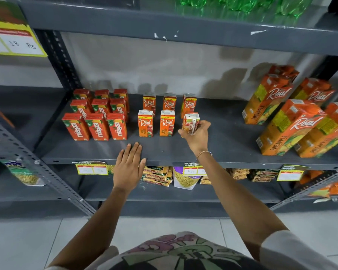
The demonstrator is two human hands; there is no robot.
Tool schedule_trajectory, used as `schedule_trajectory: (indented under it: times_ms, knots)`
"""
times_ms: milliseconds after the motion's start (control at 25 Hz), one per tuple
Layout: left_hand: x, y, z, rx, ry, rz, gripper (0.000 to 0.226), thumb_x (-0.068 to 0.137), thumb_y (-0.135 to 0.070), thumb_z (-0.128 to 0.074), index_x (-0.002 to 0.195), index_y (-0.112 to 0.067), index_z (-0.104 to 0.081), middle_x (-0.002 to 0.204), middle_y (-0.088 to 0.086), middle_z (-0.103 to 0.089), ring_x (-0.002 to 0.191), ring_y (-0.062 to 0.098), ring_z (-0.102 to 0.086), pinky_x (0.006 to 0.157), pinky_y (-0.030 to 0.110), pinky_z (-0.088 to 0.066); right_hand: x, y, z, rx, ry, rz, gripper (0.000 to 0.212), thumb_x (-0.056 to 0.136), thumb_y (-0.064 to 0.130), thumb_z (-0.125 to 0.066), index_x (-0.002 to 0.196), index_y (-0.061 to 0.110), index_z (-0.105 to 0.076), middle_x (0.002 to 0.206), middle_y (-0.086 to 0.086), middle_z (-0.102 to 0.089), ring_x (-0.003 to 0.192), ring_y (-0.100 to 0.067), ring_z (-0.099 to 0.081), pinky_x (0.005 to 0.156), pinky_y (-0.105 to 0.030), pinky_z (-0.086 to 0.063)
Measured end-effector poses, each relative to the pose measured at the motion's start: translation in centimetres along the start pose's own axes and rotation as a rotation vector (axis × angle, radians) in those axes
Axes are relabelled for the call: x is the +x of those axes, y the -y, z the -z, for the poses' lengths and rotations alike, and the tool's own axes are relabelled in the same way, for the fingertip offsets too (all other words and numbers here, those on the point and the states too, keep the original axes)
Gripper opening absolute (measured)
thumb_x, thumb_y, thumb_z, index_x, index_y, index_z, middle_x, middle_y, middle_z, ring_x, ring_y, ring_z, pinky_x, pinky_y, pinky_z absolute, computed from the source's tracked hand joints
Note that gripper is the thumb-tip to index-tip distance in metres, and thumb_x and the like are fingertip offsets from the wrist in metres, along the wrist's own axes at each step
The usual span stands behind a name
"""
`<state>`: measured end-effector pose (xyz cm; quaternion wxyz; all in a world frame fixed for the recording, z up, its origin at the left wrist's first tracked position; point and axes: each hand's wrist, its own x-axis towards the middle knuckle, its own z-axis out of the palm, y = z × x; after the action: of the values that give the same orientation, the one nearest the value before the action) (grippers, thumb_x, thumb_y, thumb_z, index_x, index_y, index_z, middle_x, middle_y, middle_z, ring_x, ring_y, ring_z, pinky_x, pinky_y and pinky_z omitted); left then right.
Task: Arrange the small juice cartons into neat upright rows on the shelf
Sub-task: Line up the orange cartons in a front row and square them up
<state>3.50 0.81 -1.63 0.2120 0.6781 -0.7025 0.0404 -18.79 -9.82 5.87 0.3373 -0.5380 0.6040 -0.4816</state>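
Small orange Real juice cartons [145, 123] stand upright on the dark grey shelf [222, 137] in two rows, with three at the back and two in front. My right hand [197, 135] is shut on another small Real carton [190, 123], held upright at the right end of the front row, its straw side facing me. My left hand [128, 164] lies flat and open on the shelf's front edge, holding nothing. Left of the Real cartons stand several red Maaza cartons [98, 126] in three neat rows.
Large Real pineapple cartons [287, 125] stand tilted at the shelf's right end. Green bottles [242, 2] sit on the shelf above. Snack packets [157, 175] and yellow price tags [91, 168] are below. A perforated metal upright [59, 55] stands at the left.
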Motion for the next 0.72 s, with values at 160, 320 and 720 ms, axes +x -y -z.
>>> schedule_trajectory:
  times_ms: [160, 320, 720]
  knots:
    - [0.0, 0.0, -0.1, -0.008, 0.001, 0.004, 0.06, 0.102, -0.042, -0.019, 0.135, -0.005, -0.052, 0.139, 0.013, -0.053, 0.132, 0.033, -0.044, 0.111, 0.045, -0.028, 2.5, 3.5, 3.8, -0.705, 0.285, 0.467, 0.079, 0.073, 0.004, -0.076, 0.14, 0.02, -0.037, 0.149, -0.005, -0.038, 0.14, -0.025, -0.032, 0.11, -0.045, -0.037]
    - [0.1, -0.1, 0.0, -0.012, 0.003, 0.002, 0.06, 0.102, -0.042, -0.02, 0.134, -0.005, -0.054, 0.138, 0.013, -0.054, 0.131, 0.034, -0.046, 0.11, 0.045, -0.03, 3.4, 6.2, 5.4, -1.029, 0.521, 0.583, 0.067, 0.079, -0.011, -0.061, 0.133, 0.027, -0.052, 0.151, 0.007, -0.037, 0.143, -0.019, -0.026, 0.103, -0.044, -0.045]
    - [-0.1, -0.2, -0.1, -0.033, -0.01, 0.011, 0.061, 0.101, -0.043, -0.019, 0.133, -0.005, -0.054, 0.137, 0.013, -0.055, 0.13, 0.033, -0.047, 0.109, 0.046, -0.031, 5.8, 7.8, 4.8, -1.159, 0.671, 0.536, 0.054, 0.087, -0.001, -0.057, 0.136, 0.021, -0.05, 0.141, -0.006, -0.049, 0.125, -0.029, -0.042, 0.103, -0.041, -0.04]
